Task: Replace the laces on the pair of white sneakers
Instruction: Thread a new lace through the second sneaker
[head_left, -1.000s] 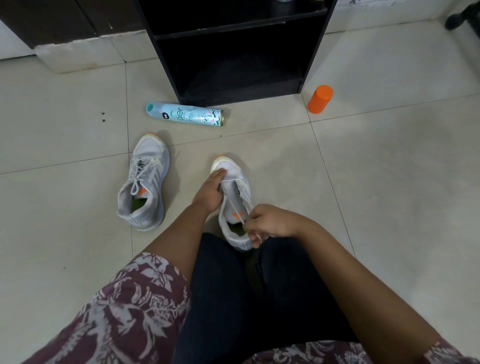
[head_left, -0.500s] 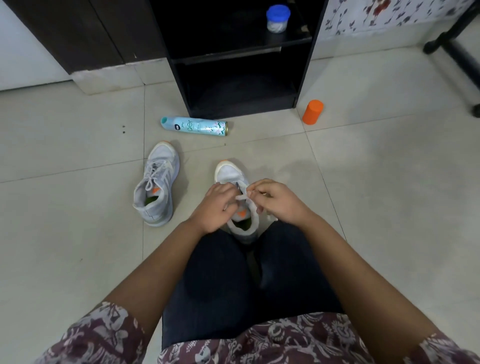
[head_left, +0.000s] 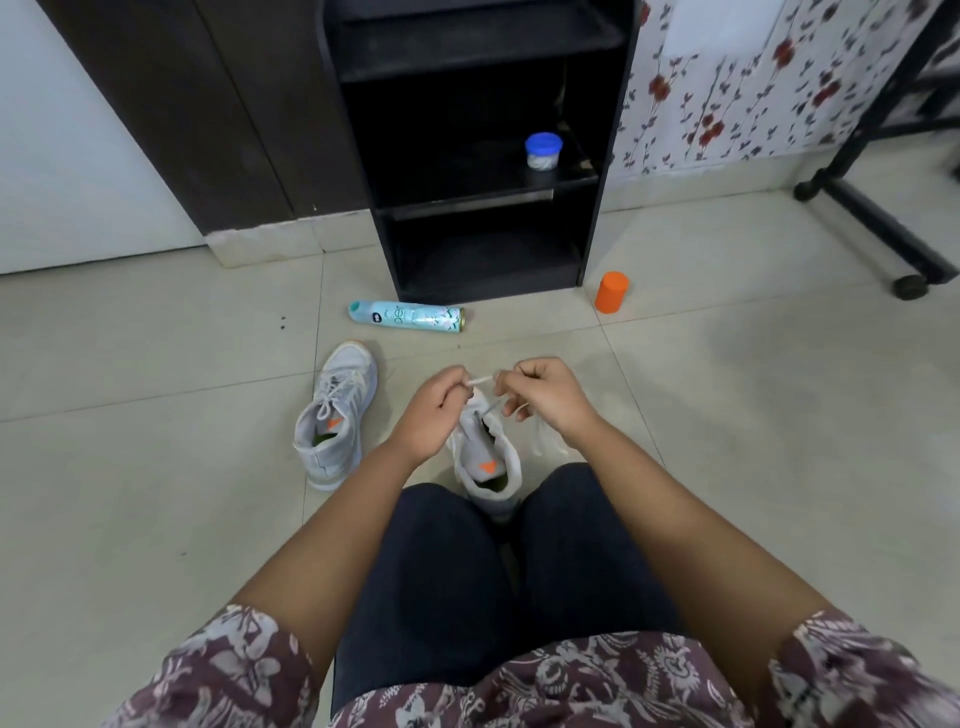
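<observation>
White lace (head_left: 480, 381) between left fingers (head_left: 451, 380) and right fingers (head_left: 511, 378), above sneaker (head_left: 485, 467)

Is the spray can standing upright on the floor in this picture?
No, the spray can lies on its side on the floor, just in front of the black shelf unit.

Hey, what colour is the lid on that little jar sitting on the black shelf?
Blue. The lid shows best in the head view, the only one here.
</observation>
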